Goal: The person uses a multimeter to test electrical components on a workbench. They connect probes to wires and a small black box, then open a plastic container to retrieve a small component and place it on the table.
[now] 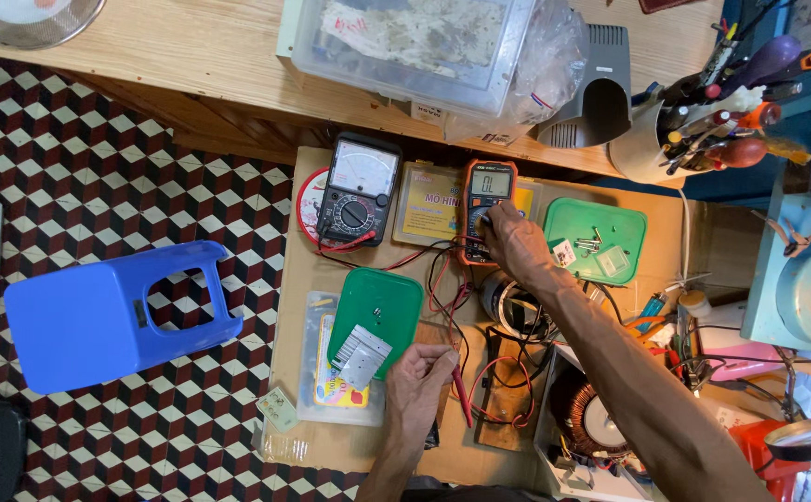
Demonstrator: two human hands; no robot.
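My right hand (pixel 515 240) reaches out to the orange digital multimeter (pixel 488 191), fingers closed on its dial. My left hand (pixel 417 381) rests low on the small work board, fingers curled over something I cannot make out, with a red probe (pixel 462 390) lying right beside it. Red and black test leads (pixel 442 279) trail from the meter between the two hands. A black analog multimeter (pixel 359 191) sits left of the digital one.
A green lid (pixel 379 311) with a small grey card lies near my left hand; another green tray (pixel 596 242) holds small parts. A blue plastic stool (pixel 112 311) lies on the chequered floor. A tool cup (pixel 670 139), clear box (pixel 415 46) and coil (pixel 591 418) crowd the bench.
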